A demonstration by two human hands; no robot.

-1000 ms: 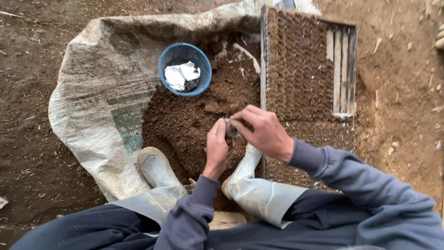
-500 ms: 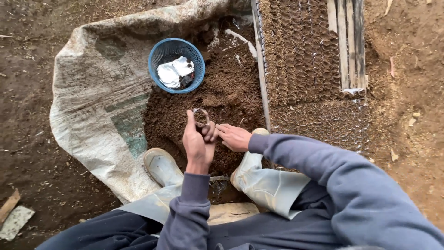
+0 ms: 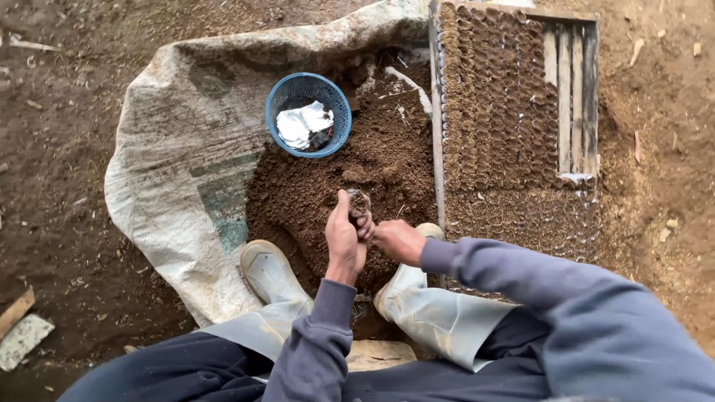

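Outdoors on bare brown earth, a pale woven sack [image 3: 171, 186] lies spread under a heap of dark soil [image 3: 328, 193], with a blue mesh basket [image 3: 308, 113] holding crumpled white material at its edge and a wooden tray [image 3: 514, 112] packed with rows of small soil-filled pots just beside it. The person's left hand [image 3: 344, 242] closes its fingers [image 3: 344, 212] around a small soil-filled pot [image 3: 359, 201], held upright above the heap. The right hand [image 3: 398, 240] touches the left, its fingers curled; their grip cannot be told. Half a second earlier the pot was held the same way, the hands barely shifted.
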